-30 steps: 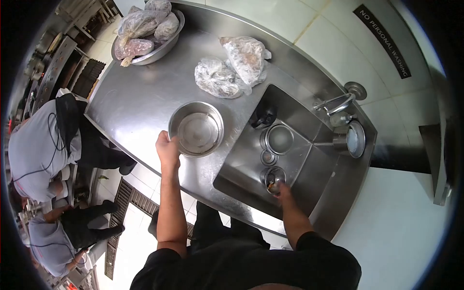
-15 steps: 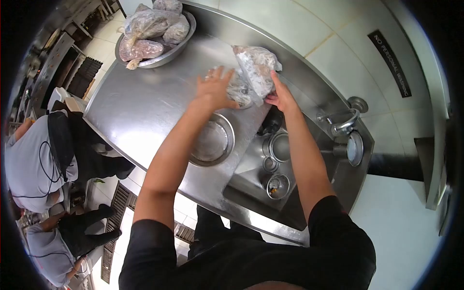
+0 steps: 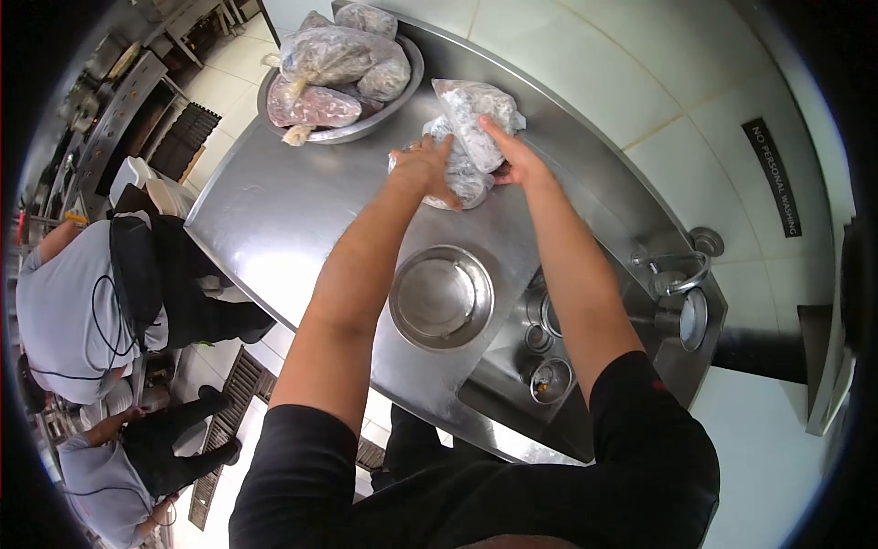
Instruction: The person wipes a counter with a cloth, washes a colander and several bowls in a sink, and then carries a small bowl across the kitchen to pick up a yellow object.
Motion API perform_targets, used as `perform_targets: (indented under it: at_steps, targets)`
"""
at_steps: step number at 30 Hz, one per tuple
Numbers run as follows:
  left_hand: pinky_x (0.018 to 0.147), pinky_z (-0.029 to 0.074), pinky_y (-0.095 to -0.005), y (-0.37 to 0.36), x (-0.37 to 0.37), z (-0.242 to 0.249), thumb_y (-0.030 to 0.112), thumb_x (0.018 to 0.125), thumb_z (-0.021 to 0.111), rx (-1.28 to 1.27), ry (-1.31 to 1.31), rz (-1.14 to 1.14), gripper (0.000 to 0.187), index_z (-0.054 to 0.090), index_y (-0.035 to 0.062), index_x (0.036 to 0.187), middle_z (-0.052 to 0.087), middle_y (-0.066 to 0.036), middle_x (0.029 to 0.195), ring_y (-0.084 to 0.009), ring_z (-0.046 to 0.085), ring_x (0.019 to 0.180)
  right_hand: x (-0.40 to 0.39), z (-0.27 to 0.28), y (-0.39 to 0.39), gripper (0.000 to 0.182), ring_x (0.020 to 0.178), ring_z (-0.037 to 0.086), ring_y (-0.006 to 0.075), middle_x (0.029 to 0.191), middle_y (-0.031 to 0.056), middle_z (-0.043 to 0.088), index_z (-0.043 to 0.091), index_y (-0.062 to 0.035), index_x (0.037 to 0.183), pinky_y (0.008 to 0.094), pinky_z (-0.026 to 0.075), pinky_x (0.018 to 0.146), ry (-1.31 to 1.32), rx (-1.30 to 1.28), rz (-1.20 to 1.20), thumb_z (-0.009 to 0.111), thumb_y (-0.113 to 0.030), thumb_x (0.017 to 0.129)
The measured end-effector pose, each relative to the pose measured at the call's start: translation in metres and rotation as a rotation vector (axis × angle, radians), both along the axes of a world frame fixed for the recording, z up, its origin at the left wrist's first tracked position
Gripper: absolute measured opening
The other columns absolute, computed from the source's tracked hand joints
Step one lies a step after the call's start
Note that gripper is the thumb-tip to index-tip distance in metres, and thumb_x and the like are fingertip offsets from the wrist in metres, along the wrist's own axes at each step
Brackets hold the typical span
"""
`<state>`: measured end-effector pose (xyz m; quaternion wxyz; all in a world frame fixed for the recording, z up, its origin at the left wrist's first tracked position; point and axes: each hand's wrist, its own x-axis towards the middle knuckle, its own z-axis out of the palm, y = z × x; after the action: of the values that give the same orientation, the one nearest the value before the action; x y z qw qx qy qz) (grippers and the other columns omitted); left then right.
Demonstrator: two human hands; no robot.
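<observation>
Two clear plastic bags of frosty, pale contents lie together on the steel counter, their contents too frosted to name. My right hand (image 3: 518, 157) grips the upper frosty bag (image 3: 471, 114), thumb on its top and fingers at its lower edge. Over the left side of the lower frosty bag (image 3: 468, 183) rests my left hand (image 3: 426, 171), its fingers spread. A round metal pan (image 3: 441, 297) sits nearer to me on the counter.
A metal bowl (image 3: 412, 87) heaped with several wrapped frozen packs (image 3: 334, 59) stands at the far left. To the right is a sink (image 3: 494, 393) with metal containers and a faucet (image 3: 681, 274). Two people (image 3: 82, 302) are at the left, beyond the counter (image 3: 274, 201).
The view has shifted, so the counter appears lower and further right. My left hand has come onto the lower bag. The upper bag, in my right hand, now lies against the lower one.
</observation>
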<state>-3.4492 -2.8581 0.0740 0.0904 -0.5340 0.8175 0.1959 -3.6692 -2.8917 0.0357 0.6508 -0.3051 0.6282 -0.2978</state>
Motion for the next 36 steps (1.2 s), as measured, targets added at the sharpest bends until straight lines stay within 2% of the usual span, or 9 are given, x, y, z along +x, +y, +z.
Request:
perform_targets:
  at_steps: [11, 13, 15, 18, 20, 23, 26, 32, 36]
  targets:
    - [0.117, 0.022, -0.0624, -0.028, 0.044, -0.021, 0.060, 0.057, 0.088, -0.212, 0.036, -0.042, 0.128, 0.020, 0.0248, 0.159, 0.021, -0.019, 0.164, -0.0382, 0.020, 0.151, 0.032, 0.021, 0.016, 0.118, 0.136, 0.040, 0.0428, 0.157, 0.0218, 0.029, 0.017, -0.0082, 0.157, 0.0577, 0.044, 0.101, 0.227, -0.093, -0.017, 0.068, -0.076, 0.076]
    - [0.118, 0.024, -0.0598, -0.003, 0.058, -0.028, 0.058, 0.061, 0.087, -0.294, 0.214, -0.002, 0.120, 0.026, 0.0231, 0.158, 0.024, -0.019, 0.162, -0.0389, 0.022, 0.150, 0.020, 0.025, 0.061, 0.101, 0.127, 0.048, 0.0363, 0.148, 0.0193, 0.041, 0.031, -0.0030, 0.152, 0.0509, 0.047, 0.098, 0.237, -0.226, 0.002, 0.061, -0.073, 0.084]
    - [0.117, 0.028, -0.0550, 0.024, 0.084, -0.043, 0.054, 0.069, 0.084, -0.382, 0.453, 0.129, 0.103, 0.037, 0.0197, 0.153, 0.031, -0.021, 0.158, -0.0399, 0.029, 0.146, 0.023, 0.043, 0.120, 0.053, 0.084, 0.058, 0.0140, 0.092, 0.0001, 0.057, 0.059, -0.0096, 0.106, 0.0330, 0.051, 0.076, 0.073, -0.180, 0.051, 0.055, -0.061, 0.096]
    - [0.109, 0.042, -0.0441, 0.098, 0.128, -0.062, 0.039, 0.083, 0.077, -0.463, 0.622, 0.448, 0.060, 0.060, 0.0105, 0.133, 0.053, -0.021, 0.140, -0.0379, 0.050, 0.130, 0.037, 0.042, 0.201, 0.037, 0.086, 0.058, 0.0125, 0.091, 0.0017, 0.059, 0.060, -0.0063, 0.109, 0.0290, 0.049, 0.076, 0.167, -0.145, 0.298, 0.064, -0.041, 0.097]
    - [0.100, 0.047, -0.0437, 0.150, 0.143, -0.064, 0.028, 0.086, 0.073, -0.357, 0.725, 0.669, 0.042, 0.064, 0.0065, 0.121, 0.061, -0.016, 0.127, -0.0361, 0.058, 0.117, 0.065, 0.057, 0.238, 0.029, 0.085, 0.057, 0.0123, 0.091, 0.0027, 0.061, 0.059, -0.0016, 0.109, 0.0289, 0.048, 0.075, 0.673, -0.301, 0.479, 0.067, -0.027, 0.096]
    - [0.097, 0.049, -0.0415, 0.219, 0.139, -0.067, 0.021, 0.086, 0.071, -0.347, 0.734, 0.741, 0.036, 0.064, 0.0054, 0.118, 0.063, -0.015, 0.121, -0.0341, 0.061, 0.112, 0.052, -0.004, 0.264, 0.021, 0.078, 0.053, 0.0129, 0.088, 0.0041, 0.061, 0.058, 0.0026, 0.101, 0.0298, 0.044, 0.071, 0.207, -0.235, 0.196, 0.066, -0.015, 0.093]
    - [0.096, 0.050, -0.0402, 0.268, 0.133, -0.058, 0.017, 0.087, 0.070, -0.344, 0.708, 0.752, 0.035, 0.064, 0.0044, 0.119, 0.064, -0.015, 0.121, -0.0328, 0.061, 0.112, 0.018, -0.023, 0.265, 0.015, 0.080, 0.056, 0.0128, 0.091, 0.0064, 0.065, 0.061, 0.0025, 0.103, 0.0303, 0.047, 0.071, 0.392, -0.298, 0.169, 0.062, -0.009, 0.093]
    - [0.095, 0.048, -0.0444, 0.311, 0.103, -0.060, 0.014, 0.084, 0.071, -0.412, 0.766, 0.508, 0.036, 0.063, 0.0053, 0.118, 0.064, -0.015, 0.122, -0.0358, 0.061, 0.110, -0.074, 0.029, 0.244, 0.031, 0.099, 0.069, 0.0317, 0.117, 0.0184, 0.064, 0.054, 0.0038, 0.123, 0.0417, 0.064, 0.074, -0.125, -0.294, -0.379, 0.057, -0.006, 0.093]
    - [0.097, 0.046, -0.0464, 0.315, 0.072, -0.051, 0.014, 0.083, 0.072, -0.333, 0.705, 0.432, 0.041, 0.062, 0.0049, 0.122, 0.063, -0.015, 0.124, -0.0356, 0.060, 0.114, -0.135, -0.008, 0.206, 0.027, 0.075, 0.062, 0.0209, 0.088, 0.0097, 0.057, 0.050, 0.0039, 0.112, 0.0456, 0.066, 0.069, 0.030, -0.263, -0.642, 0.059, -0.002, 0.088]
